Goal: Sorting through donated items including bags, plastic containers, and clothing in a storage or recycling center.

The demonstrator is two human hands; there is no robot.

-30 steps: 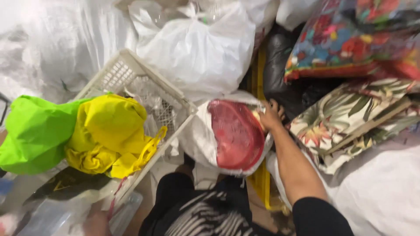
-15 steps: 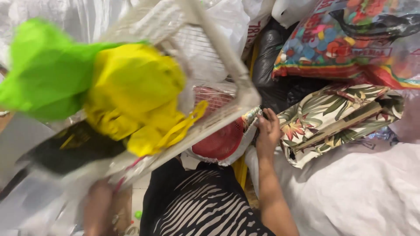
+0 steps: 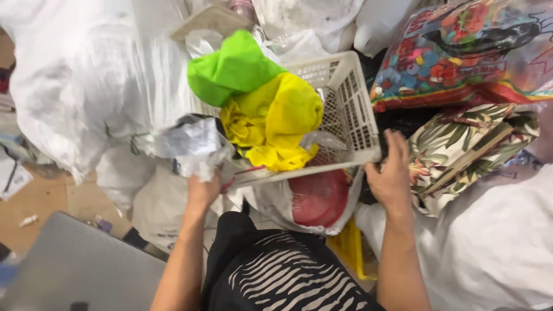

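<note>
Gripping basket (image 3: 351,109) rim, bags (image 3: 75,86) crowding edges

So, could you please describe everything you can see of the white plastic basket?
The white basket looks like rigid plastic with lattice walls and a solid rim. It is tilted, raised above a bag holding something red. The right hand grips its near corner; the left hand is at its other end. Yellow cloth and green cloth spill from it.

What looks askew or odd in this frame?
The white lattice basket is held tilted between the left hand and right hand. The green cloth and yellow cloth bulge over its rim. It sits above a bagged red item.
</note>
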